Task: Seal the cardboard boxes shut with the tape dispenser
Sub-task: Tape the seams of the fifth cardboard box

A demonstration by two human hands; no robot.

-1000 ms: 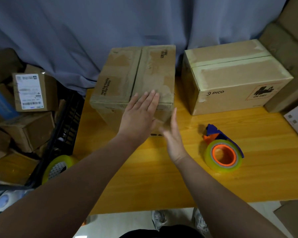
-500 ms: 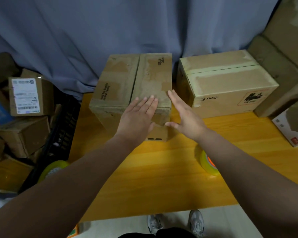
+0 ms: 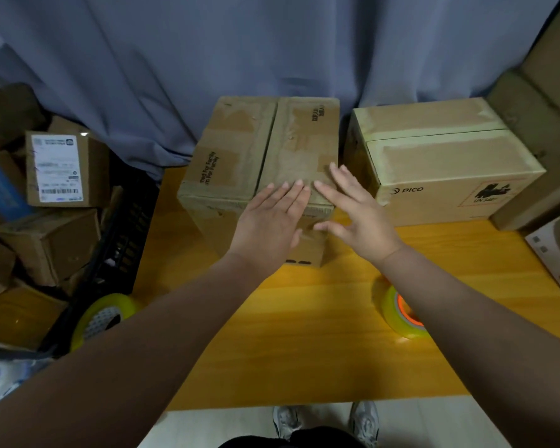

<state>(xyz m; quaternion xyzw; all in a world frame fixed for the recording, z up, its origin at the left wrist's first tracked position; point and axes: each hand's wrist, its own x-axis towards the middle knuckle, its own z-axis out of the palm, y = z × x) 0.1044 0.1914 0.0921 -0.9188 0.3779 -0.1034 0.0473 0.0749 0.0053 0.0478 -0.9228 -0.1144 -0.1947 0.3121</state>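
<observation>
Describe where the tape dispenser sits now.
In the head view, the tape dispenser lies on the table, right of centre, partly hidden under the right forearm, nearer the person than the PICO box.

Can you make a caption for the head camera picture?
Left hand and right hand spread over the cardboard box; tape dispenser sits on the table.

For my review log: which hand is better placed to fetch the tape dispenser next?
Probably the right hand: the tape dispenser lies nearer it, while the left hand rests flat on the box.
</observation>
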